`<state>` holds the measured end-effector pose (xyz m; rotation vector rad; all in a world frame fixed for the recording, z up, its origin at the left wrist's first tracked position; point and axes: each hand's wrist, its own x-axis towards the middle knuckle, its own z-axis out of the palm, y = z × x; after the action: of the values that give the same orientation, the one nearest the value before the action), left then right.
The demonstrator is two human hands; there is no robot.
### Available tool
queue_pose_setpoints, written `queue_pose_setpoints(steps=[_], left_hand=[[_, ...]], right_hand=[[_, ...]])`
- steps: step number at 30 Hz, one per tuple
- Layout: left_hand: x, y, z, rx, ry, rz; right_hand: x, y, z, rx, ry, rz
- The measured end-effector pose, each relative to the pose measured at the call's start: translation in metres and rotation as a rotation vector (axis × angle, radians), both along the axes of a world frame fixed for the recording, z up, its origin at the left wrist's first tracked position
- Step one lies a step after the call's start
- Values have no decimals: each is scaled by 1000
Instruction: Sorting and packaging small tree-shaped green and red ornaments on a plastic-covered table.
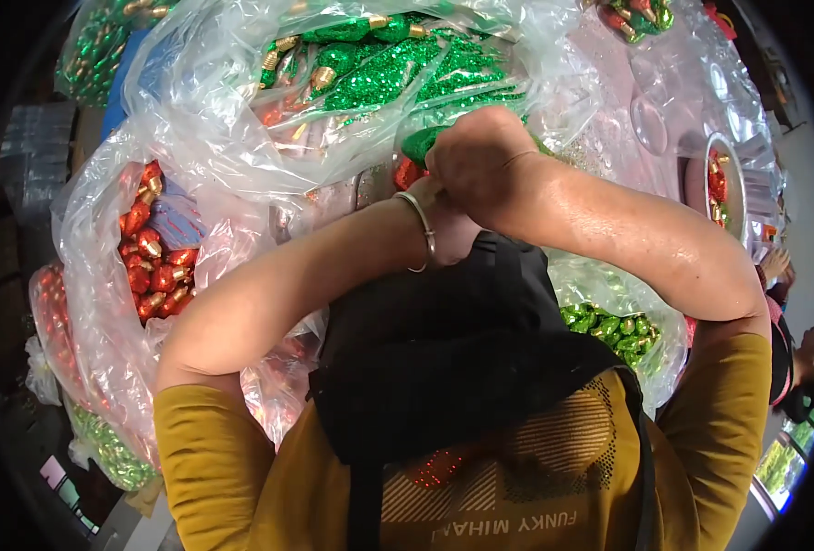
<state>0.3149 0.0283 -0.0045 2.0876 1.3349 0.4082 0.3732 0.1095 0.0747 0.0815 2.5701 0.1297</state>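
My right hand [488,158] is closed, its back turned up, over the table's middle. A green glittery bulb-shaped ornament [420,144] pokes out past its fingers and seems to be in its grip. Just below and partly covered by it, my left hand [451,225] has its fingers curled in, with a bracelet [428,235] at the wrist. Beside the fingers of both hands shows a red glittery ornament [408,173]. The fingertips, and whatever else lies between the hands, are hidden.
Ahead, a clear plastic bag [214,119] holds green glitter bulbs [384,78] with gold caps. Red bulbs [154,266] fill a bag on the left. Small green bulbs [614,331] lie at right, near a round container [727,184]. Another person's hand [774,264] shows at far right.
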Motion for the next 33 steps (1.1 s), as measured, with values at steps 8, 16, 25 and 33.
queue_pose_setpoints(steps=[8, 16, 25, 33], left_hand=[[8, -6, -8, 115, 207, 19], [-4, -9, 9, 4, 255, -73], [1, -11, -9, 108, 168, 23], [2, -18, 4, 194, 380, 95]], right_hand=[[-19, -2, 45, -65, -141, -36], [-13, 17, 9, -406, -34, -90], [-27, 38, -23, -560, -435, -147], [91, -6, 9, -1100, 626, -1054]])
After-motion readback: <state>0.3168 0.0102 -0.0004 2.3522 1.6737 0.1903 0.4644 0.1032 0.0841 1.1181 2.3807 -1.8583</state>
